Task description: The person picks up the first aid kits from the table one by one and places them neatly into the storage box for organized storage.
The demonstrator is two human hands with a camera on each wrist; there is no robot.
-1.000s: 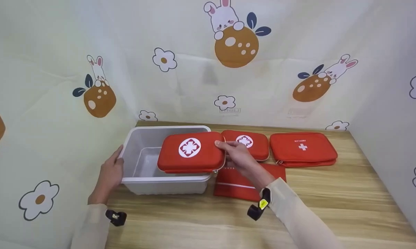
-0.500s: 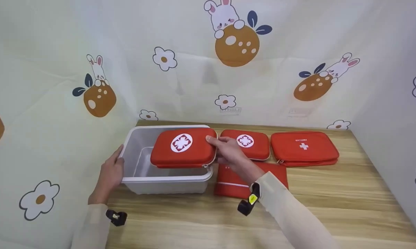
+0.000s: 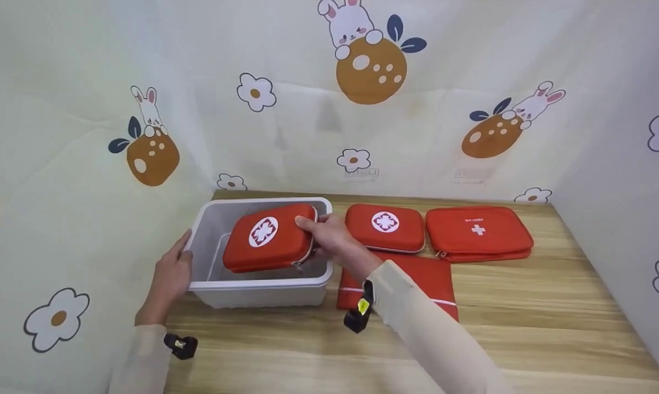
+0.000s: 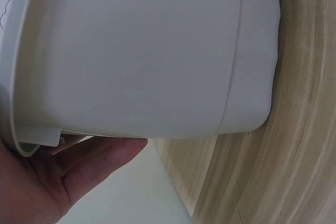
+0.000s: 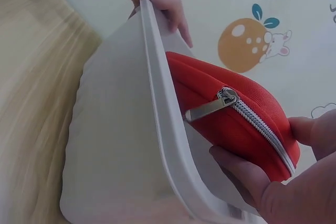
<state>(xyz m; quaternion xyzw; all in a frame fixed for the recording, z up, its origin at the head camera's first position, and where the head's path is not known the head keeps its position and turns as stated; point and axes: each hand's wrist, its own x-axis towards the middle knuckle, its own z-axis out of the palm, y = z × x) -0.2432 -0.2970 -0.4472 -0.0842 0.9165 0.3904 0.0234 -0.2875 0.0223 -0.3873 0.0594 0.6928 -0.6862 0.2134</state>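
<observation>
My right hand (image 3: 329, 235) pinches the right end of a red zippered first-aid case (image 3: 269, 238) with a white cross emblem, thumb on top and fingers below. The case hangs tilted inside the mouth of a light grey plastic bin (image 3: 258, 295), its left end lower. In the right wrist view its metal zipper pull (image 5: 210, 109) shows close to the bin's rim. My left hand (image 3: 171, 273) grips the bin's left rim; the left wrist view shows fingers (image 4: 105, 156) along the outer wall.
Right of the bin lie a second red case with the same emblem (image 3: 385, 232) and a red first-aid pouch (image 3: 480, 235). A flat red pouch with a white stripe (image 3: 411, 276) lies in front, partly under my right forearm. Patterned curtains (image 3: 285, 137) enclose the wooden table (image 3: 526, 339).
My right hand has carried the red first-aid case leftward, over and down into the bin's mouth, and it has tilted. My left hand has stayed on the rim.
</observation>
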